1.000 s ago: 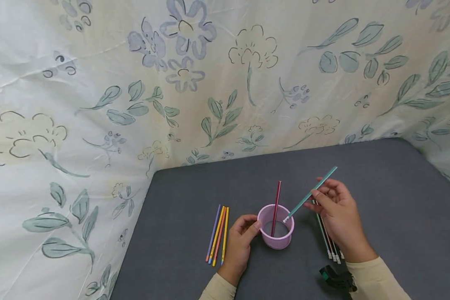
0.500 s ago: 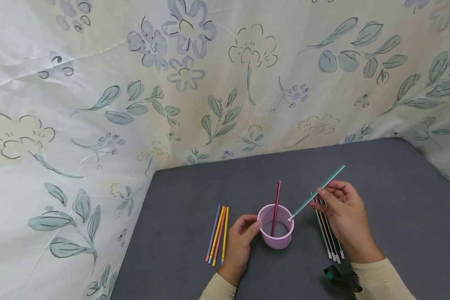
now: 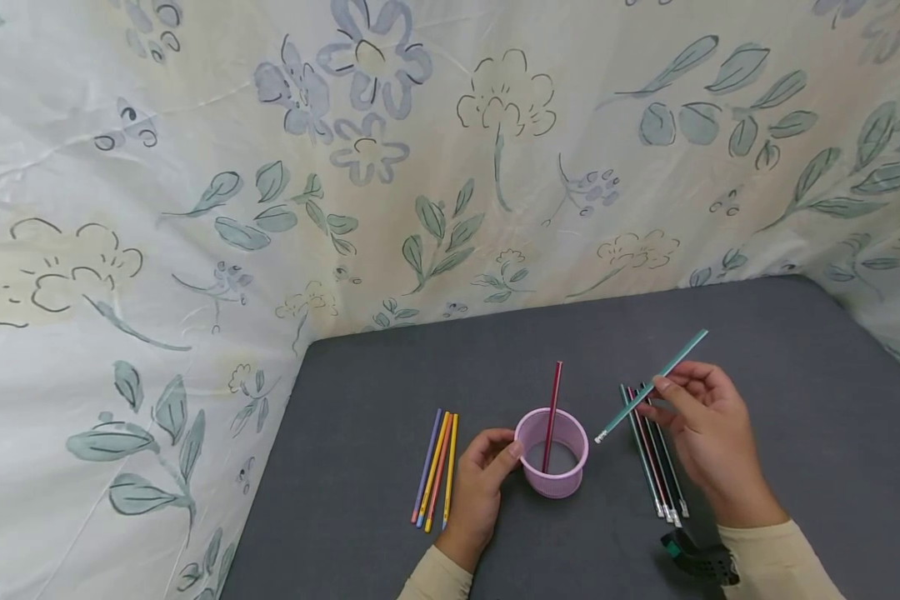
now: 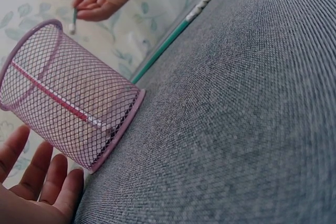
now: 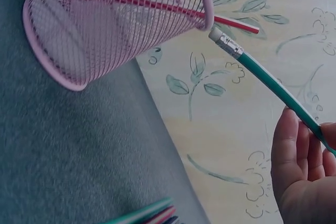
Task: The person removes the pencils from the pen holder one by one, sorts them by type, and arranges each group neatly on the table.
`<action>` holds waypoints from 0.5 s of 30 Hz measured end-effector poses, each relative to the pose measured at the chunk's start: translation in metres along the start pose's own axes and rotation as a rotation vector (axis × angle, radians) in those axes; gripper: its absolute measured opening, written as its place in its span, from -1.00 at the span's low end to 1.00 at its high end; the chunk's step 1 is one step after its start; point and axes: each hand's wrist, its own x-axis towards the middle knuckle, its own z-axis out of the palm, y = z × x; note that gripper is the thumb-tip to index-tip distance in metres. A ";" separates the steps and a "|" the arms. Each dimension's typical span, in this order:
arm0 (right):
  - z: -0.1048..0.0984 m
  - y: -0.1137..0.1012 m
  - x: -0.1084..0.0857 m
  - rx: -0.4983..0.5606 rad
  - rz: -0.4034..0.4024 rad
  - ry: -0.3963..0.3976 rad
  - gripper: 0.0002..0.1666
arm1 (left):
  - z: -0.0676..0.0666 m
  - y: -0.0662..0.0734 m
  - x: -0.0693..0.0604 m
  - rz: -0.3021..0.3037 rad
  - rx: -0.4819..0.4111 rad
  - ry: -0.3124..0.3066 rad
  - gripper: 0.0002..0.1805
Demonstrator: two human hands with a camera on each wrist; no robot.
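A pink mesh pencil cup (image 3: 552, 483) stands on the grey surface with a dark red pencil (image 3: 552, 400) leaning inside it. My left hand (image 3: 483, 479) rests at the cup's left side, thumb and fingertips by the rim; the left wrist view has its fingers (image 4: 39, 169) loosely extended along the outside of the mesh. To the right of the cup, my right hand (image 3: 708, 425) pinches a teal pencil (image 3: 652, 385) between thumb and fingers. Its white eraser end points down toward the cup and sits just outside the rim, apart from it.
Several dark pencils (image 3: 656, 458) lie side by side below the right hand, eraser ends toward me. Left of the left hand lie several purple, yellow and orange pencils (image 3: 435, 467). A black strap device (image 3: 697, 557) is at the right wrist. Flowered cloth (image 3: 495, 250) hangs behind the table.
My right hand has moved right with the teal pencil, whose eraser end went from over the cup's opening to outside its rim. The left hand and cup stay put.
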 end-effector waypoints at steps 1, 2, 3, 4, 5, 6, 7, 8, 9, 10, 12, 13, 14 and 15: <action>-0.001 0.000 0.000 -0.007 0.004 0.004 -0.77 | 0.000 0.000 0.000 -0.002 0.002 -0.001 -0.75; -0.003 0.000 0.000 -0.013 0.009 0.008 -0.77 | 0.000 0.000 0.000 -0.004 0.003 0.000 -0.75; -0.004 0.000 0.000 -0.023 0.013 0.010 -0.77 | 0.000 0.001 0.000 -0.007 0.003 -0.001 -0.74; -0.006 0.000 0.000 -0.037 0.017 0.010 -0.76 | 0.000 0.001 0.000 -0.009 0.003 -0.001 -0.74; -0.007 0.000 0.000 -0.049 0.021 0.011 -0.76 | 0.000 0.002 0.000 -0.010 0.004 -0.001 -0.74; -0.009 0.000 0.000 -0.060 0.025 0.010 -0.75 | 0.000 0.002 0.000 -0.009 0.005 -0.001 -0.74; -0.011 0.000 0.000 -0.068 0.029 0.012 -0.75 | 0.000 0.001 0.000 -0.008 0.005 -0.001 -0.74; -0.012 0.000 0.000 -0.077 0.031 0.012 -0.74 | 0.000 0.001 0.000 -0.007 0.004 -0.001 -0.75; -0.014 0.000 0.000 -0.085 0.033 0.009 -0.74 | 0.000 0.001 0.000 -0.006 0.004 -0.002 -0.75; -0.016 0.000 0.001 -0.088 0.035 0.011 -0.74 | 0.000 0.001 0.000 -0.007 0.004 -0.003 -0.75; -0.019 0.001 0.001 -0.094 0.038 0.014 -0.76 | 0.000 0.001 0.000 -0.007 0.003 -0.007 -0.74; -0.021 0.001 0.001 -0.101 0.039 0.014 -0.77 | 0.000 0.001 0.000 -0.007 0.002 -0.009 -0.74; -0.022 0.001 0.001 -0.109 0.039 0.012 -0.77 | 0.000 0.002 0.000 -0.009 0.001 -0.011 -0.74; -0.023 0.001 0.001 -0.115 0.041 0.013 -0.77 | 0.000 0.002 0.000 -0.008 0.002 -0.013 -0.74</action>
